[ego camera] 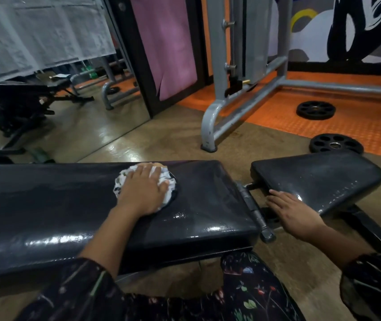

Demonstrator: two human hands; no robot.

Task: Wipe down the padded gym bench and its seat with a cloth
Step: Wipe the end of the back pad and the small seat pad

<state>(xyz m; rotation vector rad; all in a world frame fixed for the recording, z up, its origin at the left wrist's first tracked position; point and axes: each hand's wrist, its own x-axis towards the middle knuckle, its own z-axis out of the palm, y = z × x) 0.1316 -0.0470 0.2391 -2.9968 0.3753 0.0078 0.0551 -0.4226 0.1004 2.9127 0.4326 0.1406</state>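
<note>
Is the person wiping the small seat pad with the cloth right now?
No, the left hand presses the cloth on the long bench pad, while the right hand rests bare on the seat pad.

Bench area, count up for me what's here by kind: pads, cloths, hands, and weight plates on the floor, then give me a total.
Black bench pads: 2, the long pad and the seat pad
Cloths: 1, a white patterned cloth under the left hand
Hands: 2, the left one and the right hand
Weight plates on the floor: 2, far and near
Total: 7
</note>
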